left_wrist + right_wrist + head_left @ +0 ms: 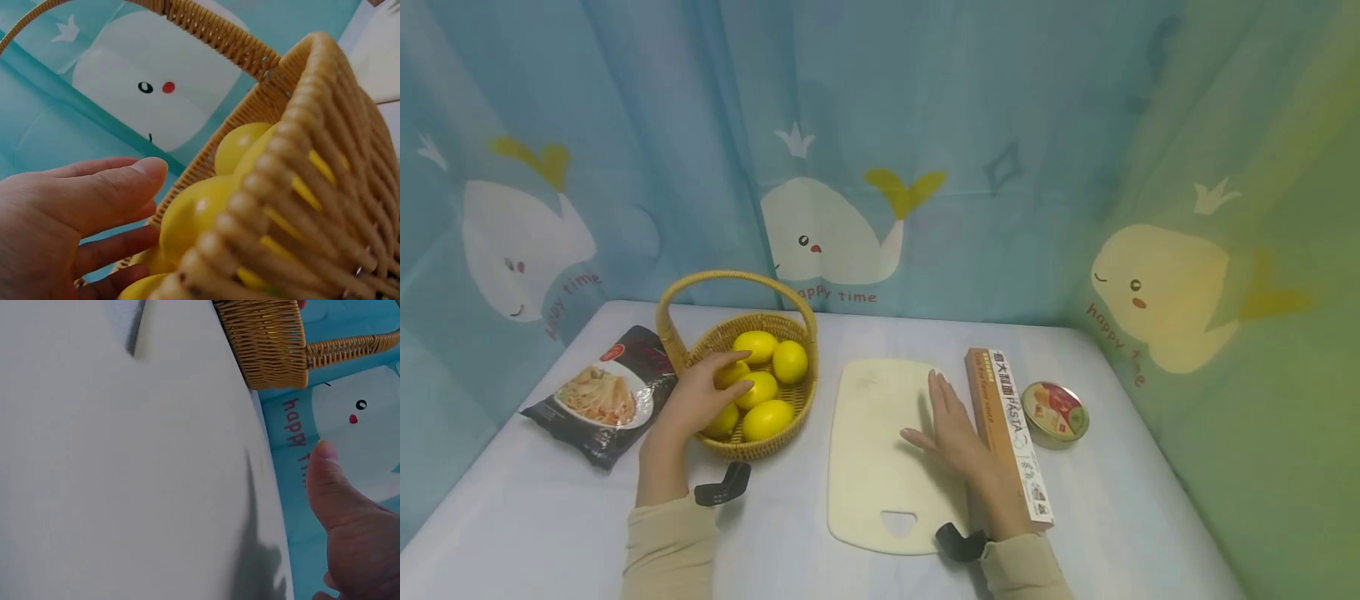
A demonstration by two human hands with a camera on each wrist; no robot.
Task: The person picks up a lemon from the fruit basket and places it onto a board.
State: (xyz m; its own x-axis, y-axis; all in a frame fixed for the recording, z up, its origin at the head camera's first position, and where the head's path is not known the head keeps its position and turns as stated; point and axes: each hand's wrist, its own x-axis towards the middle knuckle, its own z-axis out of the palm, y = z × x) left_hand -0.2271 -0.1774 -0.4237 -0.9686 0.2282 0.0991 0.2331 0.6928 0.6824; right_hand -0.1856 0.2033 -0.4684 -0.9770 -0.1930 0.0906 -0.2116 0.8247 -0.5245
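My left hand [695,398] reaches over the left side of a wicker basket [811,392] of yellow lemons [767,421]. Its thumb and fingers are spread apart, the fingertips right at the lemons. From the left wrist view, a gap shows between the thumb and the nearest lemon [194,215], and nothing is gripped. Over the right part of a cream cutting board [872,450] hovers my right hand [957,435], fingers extended and thumb held out to the side. The right wrist view shows this hand's thumb [337,494] raised, with its shadow on the board.
Left of the basket lies a black noodle packet [606,396]. A long pasta box [1015,433] lies along the board's right side, with a round tin [1056,414] beyond it. The basket's tall handle [737,275] arches up before a whale-print curtain [1037,233].
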